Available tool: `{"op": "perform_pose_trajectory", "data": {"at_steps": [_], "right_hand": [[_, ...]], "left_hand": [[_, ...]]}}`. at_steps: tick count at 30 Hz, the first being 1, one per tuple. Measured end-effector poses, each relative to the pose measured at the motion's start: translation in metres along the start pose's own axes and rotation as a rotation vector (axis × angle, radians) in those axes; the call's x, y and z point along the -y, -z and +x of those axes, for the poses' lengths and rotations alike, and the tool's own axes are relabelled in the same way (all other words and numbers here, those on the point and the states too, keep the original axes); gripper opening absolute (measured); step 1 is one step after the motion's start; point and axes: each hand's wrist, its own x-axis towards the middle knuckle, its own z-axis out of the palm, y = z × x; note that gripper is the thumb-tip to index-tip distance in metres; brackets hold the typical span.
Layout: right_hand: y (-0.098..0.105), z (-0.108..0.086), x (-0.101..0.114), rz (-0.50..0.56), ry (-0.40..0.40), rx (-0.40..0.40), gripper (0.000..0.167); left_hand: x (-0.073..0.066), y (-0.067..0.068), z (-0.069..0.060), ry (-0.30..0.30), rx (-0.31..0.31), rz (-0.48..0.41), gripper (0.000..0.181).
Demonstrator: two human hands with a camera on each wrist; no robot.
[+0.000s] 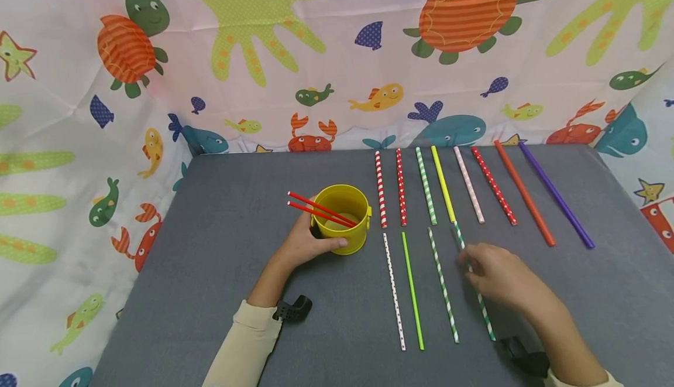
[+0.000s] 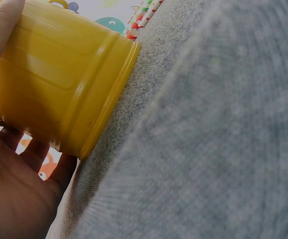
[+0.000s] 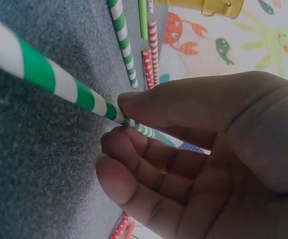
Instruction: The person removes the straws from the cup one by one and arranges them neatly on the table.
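My left hand (image 1: 310, 237) grips a small yellow bucket (image 1: 354, 245) around its side, thumb across the front; the left wrist view also shows its yellow wall (image 2: 59, 74). Two red straws (image 1: 316, 208) lean out over its rim to the left. My right hand (image 1: 497, 273) is at a green-and-white striped paper straw (image 1: 485, 314). In the right wrist view thumb and fingertips pinch this striped straw (image 3: 64, 87), the other fingers curled below. To its left lie another green-and-white straw (image 1: 444, 287), a lime green straw (image 1: 413, 293) and a white dotted straw (image 1: 394, 293).
An upper row of straws runs along the table's back: red striped (image 1: 381, 191), red dotted (image 1: 401, 188), pale green striped (image 1: 426, 188), yellow (image 1: 443, 185), pink (image 1: 468, 185), another red dotted (image 1: 495, 187), orange (image 1: 525, 194) and purple (image 1: 557, 195). A sea-animal cloth (image 1: 337, 18) hangs behind the grey tabletop (image 1: 210, 229).
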Motion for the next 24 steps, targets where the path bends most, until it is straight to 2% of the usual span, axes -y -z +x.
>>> {"op": "perform_pose_trajectory", "data": {"at_steps": [7, 12, 19, 24], "right_hand": [[-0.0011, 0.0, -0.0011, 0.008, -0.014, 0.033, 0.021], [-0.0021, 0.0004, -0.0016, 0.01, -0.018, 0.036, 0.02], [-0.0033, 0.0016, -0.003, 0.004, -0.006, 0.033, 0.019], [-0.0043, 0.0019, -0.0032, 0.002, -0.012, 0.04, 0.018]], "left_hand": [[0.0006, 0.0003, 0.0001, -0.007, 0.006, 0.004, 0.088], [0.0001, 0.0005, 0.0003, -0.018, 0.013, -0.001, 0.088], [-0.0001, 0.0009, 0.0, -0.005, 0.011, 0.005, 0.088], [0.0054, 0.0011, 0.001, -0.008, 0.008, 0.001, 0.089]]}}
